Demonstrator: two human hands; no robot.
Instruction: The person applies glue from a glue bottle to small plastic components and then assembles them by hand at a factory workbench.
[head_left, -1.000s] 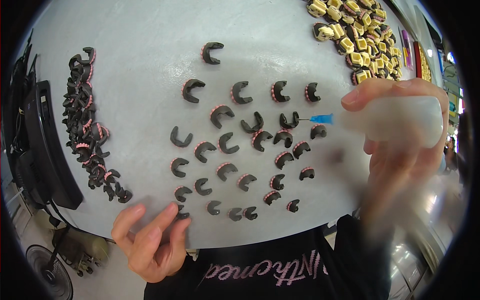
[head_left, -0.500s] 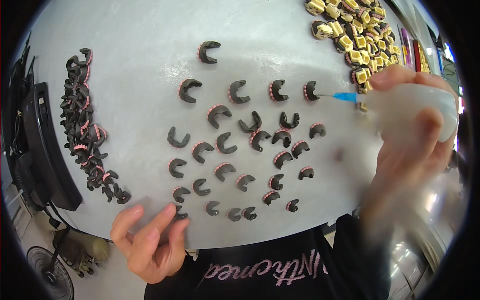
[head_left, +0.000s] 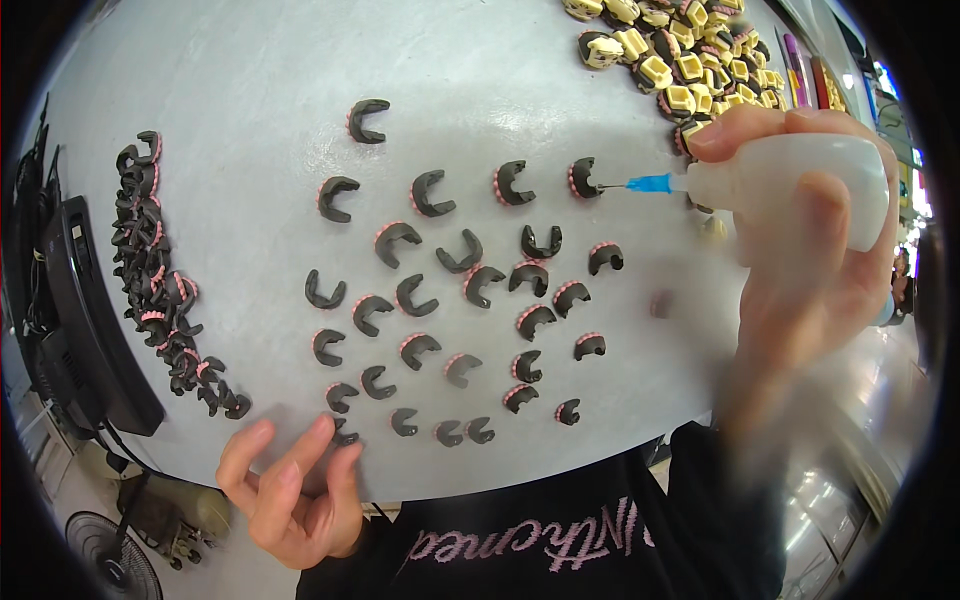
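My right hand (head_left: 815, 270) is closed around a translucent white squeeze bottle (head_left: 745, 180), tipped sideways, with a blue-hubbed needle (head_left: 648, 184). The needle's thin tip is at the open inner side of a small black curved piece (head_left: 582, 178) with pink beading on its outer edge. Many similar C-shaped pieces lie spread in loose rows before me. At the table's near edge, my left hand (head_left: 300, 495) has its fingers apart. Its index finger and thumb are beside a black curved piece (head_left: 344, 434), partly hidden; whether they touch it I cannot tell.
A long heap of black and pink pieces (head_left: 155, 260) runs down the left of the grey table (head_left: 240, 130), beside a black device (head_left: 95, 320). Cream and black pieces (head_left: 690, 68) are piled at far right, near a purple pen (head_left: 795, 70). Below left stands a fan (head_left: 112, 560).
The whole view has shifted, so the table's pieces appear further left. The needle is still at the same curved piece. My left hand has kept its place by the near-edge piece.
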